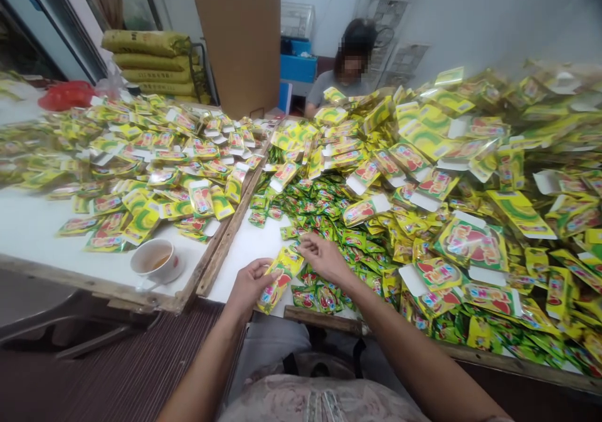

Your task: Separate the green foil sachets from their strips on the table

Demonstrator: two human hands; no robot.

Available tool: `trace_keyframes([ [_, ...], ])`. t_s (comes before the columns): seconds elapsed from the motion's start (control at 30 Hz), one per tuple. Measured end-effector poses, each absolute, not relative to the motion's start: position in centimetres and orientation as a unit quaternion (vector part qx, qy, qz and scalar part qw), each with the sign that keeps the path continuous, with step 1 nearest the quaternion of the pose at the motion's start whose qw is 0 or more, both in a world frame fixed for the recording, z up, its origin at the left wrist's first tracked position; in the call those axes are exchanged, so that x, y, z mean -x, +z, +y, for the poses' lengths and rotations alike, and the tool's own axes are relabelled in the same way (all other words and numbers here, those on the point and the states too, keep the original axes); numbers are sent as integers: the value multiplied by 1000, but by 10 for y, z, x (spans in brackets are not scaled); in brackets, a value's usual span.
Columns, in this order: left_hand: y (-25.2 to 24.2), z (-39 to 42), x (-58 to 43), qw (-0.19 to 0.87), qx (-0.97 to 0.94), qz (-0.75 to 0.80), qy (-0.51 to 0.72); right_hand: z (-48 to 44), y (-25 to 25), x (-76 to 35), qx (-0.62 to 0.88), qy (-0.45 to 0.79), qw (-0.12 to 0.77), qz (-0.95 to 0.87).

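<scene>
My left hand (254, 284) grips a yellow and green printed carton (278, 283) by its side, tilted above the front edge of the white tabletop. At the carton's upper end, my right hand (323, 256) has its fingers pinched together. Whatever lies between those fingertips is too small to make out. Small green sachets (345, 240) lie in a loose pile beneath and beyond my right hand. A few more sachets (317, 298) rest near the table's front edge, just right of the carton.
Flat cartons (475, 243) are heaped high on the right, and more cartons (141, 212) cover the left table. A cup (157, 260) with brown liquid stands near that table's wooden edge. Across the table sits another person (345, 74). Yellow sacks (153, 61) are stacked behind.
</scene>
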State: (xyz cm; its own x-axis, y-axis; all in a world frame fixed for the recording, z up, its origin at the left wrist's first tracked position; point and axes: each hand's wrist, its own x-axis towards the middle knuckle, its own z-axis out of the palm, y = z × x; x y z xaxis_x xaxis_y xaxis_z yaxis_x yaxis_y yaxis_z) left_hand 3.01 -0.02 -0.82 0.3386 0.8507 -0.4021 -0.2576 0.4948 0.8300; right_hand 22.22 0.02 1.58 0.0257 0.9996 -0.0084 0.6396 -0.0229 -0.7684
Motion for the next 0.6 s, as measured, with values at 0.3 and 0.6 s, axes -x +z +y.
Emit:
trace_keyframes([
  [0.3, -10, 6, -29, 739, -309, 451, 392, 19, 10, -245, 670, 81, 168, -719],
  [0.6, -9, 7, -27, 731, -347, 427, 403, 3, 23, -220, 609, 329, 364, -623],
])
